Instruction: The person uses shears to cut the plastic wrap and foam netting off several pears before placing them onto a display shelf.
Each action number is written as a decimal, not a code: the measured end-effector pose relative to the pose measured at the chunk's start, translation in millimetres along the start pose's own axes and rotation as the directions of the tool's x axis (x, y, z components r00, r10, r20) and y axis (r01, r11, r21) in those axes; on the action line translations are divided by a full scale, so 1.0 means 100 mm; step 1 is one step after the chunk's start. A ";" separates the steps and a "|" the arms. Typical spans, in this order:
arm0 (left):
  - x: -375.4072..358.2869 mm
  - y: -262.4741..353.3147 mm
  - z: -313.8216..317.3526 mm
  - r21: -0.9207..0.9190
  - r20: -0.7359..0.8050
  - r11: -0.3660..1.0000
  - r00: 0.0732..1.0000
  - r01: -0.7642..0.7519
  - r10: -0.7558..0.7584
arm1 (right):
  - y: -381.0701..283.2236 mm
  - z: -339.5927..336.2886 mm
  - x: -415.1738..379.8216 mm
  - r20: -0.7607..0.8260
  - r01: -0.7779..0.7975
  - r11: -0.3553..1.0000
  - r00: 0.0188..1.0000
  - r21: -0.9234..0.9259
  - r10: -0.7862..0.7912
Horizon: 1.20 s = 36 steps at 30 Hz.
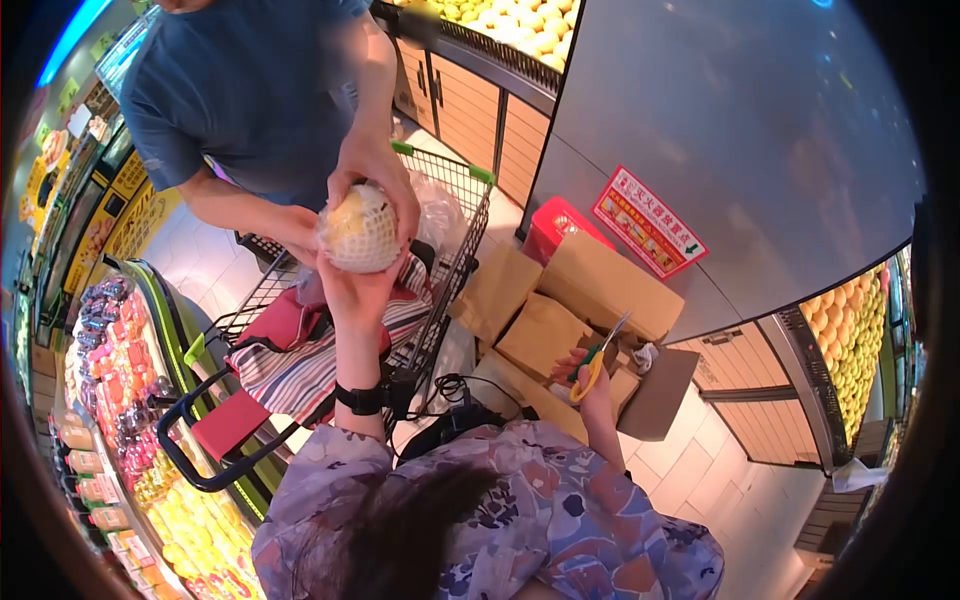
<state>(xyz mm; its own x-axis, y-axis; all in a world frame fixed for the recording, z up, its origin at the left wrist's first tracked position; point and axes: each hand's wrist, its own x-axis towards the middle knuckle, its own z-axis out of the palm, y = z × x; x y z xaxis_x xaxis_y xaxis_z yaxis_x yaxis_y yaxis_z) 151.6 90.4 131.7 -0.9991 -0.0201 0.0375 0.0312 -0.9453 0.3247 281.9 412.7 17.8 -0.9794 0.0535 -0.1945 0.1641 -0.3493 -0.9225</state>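
Observation:
A round yellowish fruit in a white foam net (362, 238) is held up over the shopping cart. My left hand (352, 292), with a dark watch on the wrist, grips it from below. Another person's two hands (378, 168) hold the same fruit from the top and the side. Over to the right, my right hand (598, 402) is closed around scissors (590, 378) with yellow and green handles. Their blades point up and away, above an open cardboard box (545, 340).
The cart (470, 215) carries a striped bag (290, 365) and clear plastic. A red bin (562, 222) stands behind the box, against a grey pillar (720, 120). At the left is a display of packed fruit (190, 520). A person in a blue shirt (250, 90) stands across the cart.

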 end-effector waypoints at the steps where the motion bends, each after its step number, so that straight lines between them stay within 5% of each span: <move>1: 0.02 -0.01 0.00 0.000 -0.017 1.000 1.000 0.008 -0.008 | -0.01 0.01 -0.02 -0.043 -0.060 0.998 0.997 -0.022 0.059; 11: -0.01 -0.16 -0.03 0.150 -0.140 0.986 0.985 -0.077 0.098 | 0.26 -0.28 0.04 -0.253 -0.228 0.956 0.951 -0.185 0.178; 15: -0.19 -0.57 0.08 0.426 -0.198 0.904 0.972 -0.033 0.129 | 0.44 -0.57 0.03 -0.320 -0.279 0.953 0.919 -0.120 0.229; 17: -0.17 -0.82 -0.19 0.697 -0.212 0.680 0.971 0.227 -0.108 | 0.70 -0.83 0.06 -0.318 -0.364 0.884 0.909 -0.293 0.268; 18: -0.14 -0.95 -0.34 0.633 -0.345 0.622 0.887 0.461 -0.307 | 0.84 -0.94 0.06 -0.335 -0.379 0.881 0.900 -0.284 0.279; 19: -0.16 -1.11 -0.51 0.690 -0.342 0.496 0.842 0.527 -0.418 | 0.97 -1.06 0.06 -0.343 -0.419 0.851 0.887 -0.316 0.309; 21: -0.08 -1.47 -0.93 0.864 -0.425 0.005 0.734 0.504 -0.530 | 1.11 -1.21 0.06 -0.356 -0.470 0.817 0.866 -0.334 0.352; 24: -0.12 -2.16 -1.70 0.845 -0.516 -0.144 0.716 0.515 -0.470 | 1.27 -1.36 0.08 -0.434 -0.550 0.650 0.829 -0.524 0.352; 26: -0.15 -2.62 -2.43 0.881 -0.430 -0.106 0.688 0.461 -0.585 | 1.47 -1.50 0.08 -0.476 -0.522 0.556 0.846 -0.647 0.239; 27: -0.17 -2.85 -2.76 0.883 -0.428 -0.111 0.685 0.456 -0.590 | 1.53 -1.58 0.09 -0.482 -0.524 0.561 0.844 -0.641 0.237; 29: -0.19 -3.30 -3.31 0.803 -0.262 -0.591 0.844 -0.079 -0.468 | 1.64 -1.71 0.10 -0.499 -0.628 0.639 0.766 -0.444 0.406; 32: -0.09 -3.81 -3.94 0.680 -0.102 -0.710 0.936 -0.182 -0.338 | 2.12 -1.95 0.04 -0.516 -0.559 0.731 0.791 -0.392 0.328; 33: 0.06 -3.95 -3.96 0.685 -0.089 -0.704 0.939 -0.186 -0.333 | 2.23 -2.00 0.01 -0.513 -0.539 0.766 0.795 -0.351 0.324; 35: 0.21 -4.11 -3.93 0.601 -0.557 -0.729 0.826 0.329 -0.087 | 2.27 -2.07 0.10 -0.511 -0.534 0.785 0.792 -0.316 0.334; 36: 0.24 -4.15 -3.95 0.531 -0.579 -0.787 0.812 0.314 -0.067 | 2.23 -2.06 0.11 -0.513 -0.525 0.790 0.795 -0.317 0.323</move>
<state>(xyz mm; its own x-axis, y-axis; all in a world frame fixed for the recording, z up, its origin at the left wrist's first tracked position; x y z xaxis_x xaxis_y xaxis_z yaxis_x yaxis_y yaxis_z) 103.7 353.6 -375.4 -0.8303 -0.1411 -0.5391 -0.3225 0.9107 0.2583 332.2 527.8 -258.7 -0.6656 0.4100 -0.6236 0.6812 -0.0076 -0.7321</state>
